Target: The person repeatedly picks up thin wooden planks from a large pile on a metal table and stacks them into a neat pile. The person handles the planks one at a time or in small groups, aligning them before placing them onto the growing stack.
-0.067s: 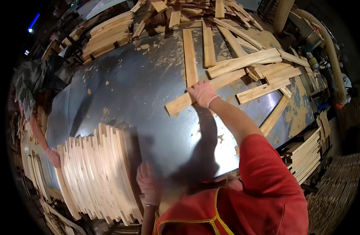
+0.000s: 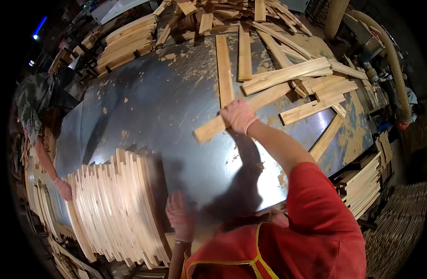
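My gloved right hand [image 2: 240,116] is closed over a pale wooden board [image 2: 209,129] near the middle of the metal table. That board slants up to the right, its far part running under another board [image 2: 288,76]. A long upright-lying board [image 2: 224,69] ends right beside my right hand. Low in the view, my gloved left hand [image 2: 180,217] is raised with fingers stretched out and nothing in it, slightly blurred. Just left of it stands a row of wooden strips [image 2: 116,204] set side by side on edge.
At the left, a co-worker's gloved hand [image 2: 64,189] touches the row's far end. Loose boards [image 2: 311,109] lie scattered across the table's [image 2: 144,107] right side. Stacked boards [image 2: 127,42] stand behind it, and a ribbed hose [image 2: 394,56] hangs at the far right.
My right hand has drawn the board slightly toward me and to the left, and the board over it has shifted a little left. My left hand has moved slightly right.
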`<action>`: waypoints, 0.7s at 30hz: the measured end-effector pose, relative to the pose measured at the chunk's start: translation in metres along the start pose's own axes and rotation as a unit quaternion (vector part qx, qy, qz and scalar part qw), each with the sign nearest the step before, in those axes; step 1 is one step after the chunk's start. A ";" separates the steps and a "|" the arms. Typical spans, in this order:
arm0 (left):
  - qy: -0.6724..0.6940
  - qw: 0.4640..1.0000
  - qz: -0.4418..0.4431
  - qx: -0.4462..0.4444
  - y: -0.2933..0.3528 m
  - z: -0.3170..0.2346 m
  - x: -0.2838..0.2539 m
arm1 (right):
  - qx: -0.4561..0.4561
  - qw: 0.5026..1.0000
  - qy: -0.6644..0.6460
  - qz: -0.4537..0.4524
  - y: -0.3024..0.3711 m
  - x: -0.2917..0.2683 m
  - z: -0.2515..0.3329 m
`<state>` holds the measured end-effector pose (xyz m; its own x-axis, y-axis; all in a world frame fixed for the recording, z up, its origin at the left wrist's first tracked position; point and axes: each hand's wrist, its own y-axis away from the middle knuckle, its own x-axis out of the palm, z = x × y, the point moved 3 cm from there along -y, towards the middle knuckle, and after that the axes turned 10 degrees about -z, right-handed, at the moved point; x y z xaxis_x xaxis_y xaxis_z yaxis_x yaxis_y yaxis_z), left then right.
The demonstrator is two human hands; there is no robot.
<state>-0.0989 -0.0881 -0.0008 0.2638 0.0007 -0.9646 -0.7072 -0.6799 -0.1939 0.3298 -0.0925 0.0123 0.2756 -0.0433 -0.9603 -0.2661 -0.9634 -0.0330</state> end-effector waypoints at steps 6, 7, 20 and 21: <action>0.054 0.997 0.006 0.060 -0.064 -0.070 0.030 | -0.170 0.938 -0.253 -0.164 0.019 -0.064 -0.005; 0.043 0.997 0.041 0.054 -0.070 -0.073 0.036 | -0.093 0.967 -0.210 -0.110 0.000 -0.056 -0.038; 0.146 0.963 0.147 -0.174 -0.030 -0.052 0.010 | 0.078 0.984 -0.045 0.151 -0.100 0.025 -0.145; 0.183 0.947 0.137 -0.226 -0.023 -0.045 0.000 | 0.050 0.989 -0.055 0.125 -0.095 0.022 -0.135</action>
<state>-0.0536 -0.1052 0.0120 0.3802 -0.4191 -0.8245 -0.4505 -0.8624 0.2306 0.4860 -0.0377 0.0322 0.0900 -0.2426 -0.9659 -0.4047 -0.8951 0.1872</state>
